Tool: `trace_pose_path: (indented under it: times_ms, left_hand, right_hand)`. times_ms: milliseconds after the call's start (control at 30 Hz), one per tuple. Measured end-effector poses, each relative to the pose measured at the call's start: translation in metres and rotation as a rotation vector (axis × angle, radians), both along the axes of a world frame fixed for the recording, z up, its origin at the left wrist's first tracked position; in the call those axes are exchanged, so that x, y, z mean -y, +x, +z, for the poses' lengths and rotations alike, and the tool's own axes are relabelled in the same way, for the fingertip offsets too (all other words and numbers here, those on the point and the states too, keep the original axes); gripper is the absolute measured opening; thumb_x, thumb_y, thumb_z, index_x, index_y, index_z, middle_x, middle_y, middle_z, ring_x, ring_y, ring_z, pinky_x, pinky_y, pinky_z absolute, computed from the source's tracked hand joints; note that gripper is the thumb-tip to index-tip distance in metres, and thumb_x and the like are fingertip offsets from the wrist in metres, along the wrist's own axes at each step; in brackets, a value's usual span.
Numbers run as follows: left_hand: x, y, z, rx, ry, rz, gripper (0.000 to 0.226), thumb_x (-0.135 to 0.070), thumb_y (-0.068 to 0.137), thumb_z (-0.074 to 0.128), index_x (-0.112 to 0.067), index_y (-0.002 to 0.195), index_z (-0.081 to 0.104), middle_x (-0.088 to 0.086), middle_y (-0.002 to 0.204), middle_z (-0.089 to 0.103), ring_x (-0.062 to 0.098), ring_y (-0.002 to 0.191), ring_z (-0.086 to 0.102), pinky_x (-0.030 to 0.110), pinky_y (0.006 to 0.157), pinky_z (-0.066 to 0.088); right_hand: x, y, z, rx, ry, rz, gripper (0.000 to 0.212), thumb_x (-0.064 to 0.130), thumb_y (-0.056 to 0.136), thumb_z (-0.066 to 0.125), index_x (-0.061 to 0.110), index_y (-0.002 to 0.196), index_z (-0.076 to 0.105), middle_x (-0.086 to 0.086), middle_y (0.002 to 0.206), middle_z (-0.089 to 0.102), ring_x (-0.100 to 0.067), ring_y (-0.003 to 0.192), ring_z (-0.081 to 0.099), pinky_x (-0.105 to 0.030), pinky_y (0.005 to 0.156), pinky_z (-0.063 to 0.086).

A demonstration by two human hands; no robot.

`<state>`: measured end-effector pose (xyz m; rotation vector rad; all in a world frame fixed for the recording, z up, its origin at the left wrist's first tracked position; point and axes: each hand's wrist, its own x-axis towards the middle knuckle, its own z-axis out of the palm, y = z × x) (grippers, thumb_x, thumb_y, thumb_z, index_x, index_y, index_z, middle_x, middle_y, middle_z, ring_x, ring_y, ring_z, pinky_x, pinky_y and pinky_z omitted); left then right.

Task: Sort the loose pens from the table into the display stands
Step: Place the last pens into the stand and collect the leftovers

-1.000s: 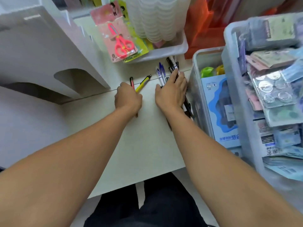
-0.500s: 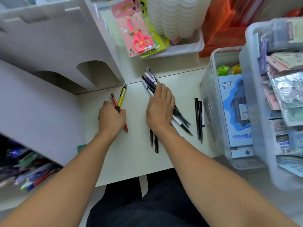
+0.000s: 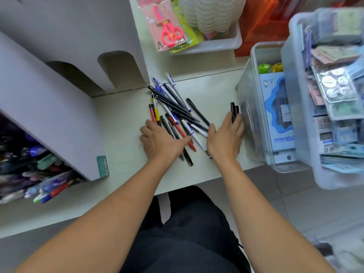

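Note:
A heap of several loose pens (image 3: 177, 109), black, blue-capped and red, lies fanned on the pale table (image 3: 122, 123). A red pen (image 3: 152, 114) and a yellow pen (image 3: 156, 112) lie at its left edge. My left hand (image 3: 160, 141) rests flat on the near ends of the heap, thumb stretched right. My right hand (image 3: 224, 135) lies flat with its fingertips on two black pens (image 3: 233, 110) beside the clear bin. The white display stand (image 3: 59, 85) fills the left, with many pens in its lower compartment (image 3: 29, 164).
A clear bin (image 3: 248, 107) with a blue box stands right of the pens, and a bigger bin (image 3: 295, 107) of packets is beyond it. At the back are a scissors pack (image 3: 167, 30), a white tray (image 3: 220, 44) and an orange bag (image 3: 260, 26).
My left hand has slid right, bringing the red and yellow pens up to the heap. My right hand has left the heap and reached right to the two black pens by the bin.

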<state>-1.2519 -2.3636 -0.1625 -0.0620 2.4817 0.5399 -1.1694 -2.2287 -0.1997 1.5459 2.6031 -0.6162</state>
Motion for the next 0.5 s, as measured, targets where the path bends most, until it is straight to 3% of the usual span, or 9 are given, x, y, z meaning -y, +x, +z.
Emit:
trace_pose_path:
  times_ms: [133, 333, 400, 500]
  left_hand:
    - [-0.01, -0.005, -0.008, -0.021, -0.048, -0.036, 0.133, -0.062, 0.055, 0.089, -0.006, 0.15, 0.015, 0.016, 0.144, 0.032, 0.036, 0.129, 0.038, 0.042, 0.105, 0.043]
    - [-0.001, -0.008, -0.008, -0.023, 0.035, -0.031, 0.105, -0.045, 0.067, 0.089, -0.008, 0.143, 0.026, 0.013, 0.14, 0.035, 0.035, 0.129, 0.04, 0.039, 0.104, 0.043]
    - [0.003, -0.009, -0.009, -0.033, 0.071, -0.031, 0.098, -0.039, 0.071, 0.087, -0.008, 0.143, 0.028, 0.013, 0.14, 0.036, 0.034, 0.128, 0.042, 0.039, 0.103, 0.043]
    - [0.012, -0.013, -0.013, -0.058, 0.158, -0.022, 0.081, -0.035, 0.079, 0.081, -0.008, 0.139, 0.035, 0.011, 0.134, 0.043, 0.029, 0.118, 0.05, 0.035, 0.095, 0.045]
  right_hand:
    - [-0.001, -0.004, -0.005, -0.125, 0.104, -0.046, 0.047, 0.018, 0.097, 0.058, 0.011, 0.141, 0.044, -0.014, 0.145, 0.04, -0.033, 0.13, 0.038, -0.047, 0.103, 0.035]
    - [0.02, 0.009, -0.011, -0.288, 0.061, -0.206, 0.051, 0.018, 0.098, 0.06, 0.002, 0.143, 0.043, -0.021, 0.149, 0.037, -0.038, 0.131, 0.035, -0.048, 0.111, 0.033]
    - [0.023, 0.011, -0.011, -0.31, 0.044, -0.266, 0.05, 0.017, 0.098, 0.062, 0.0, 0.141, 0.045, -0.021, 0.14, 0.045, -0.037, 0.125, 0.042, -0.045, 0.108, 0.036]
    - [0.022, 0.006, -0.009, -0.418, -0.061, -0.164, 0.037, 0.012, 0.096, 0.064, 0.003, 0.131, 0.054, -0.012, 0.123, 0.053, -0.031, 0.111, 0.053, -0.037, 0.099, 0.044]
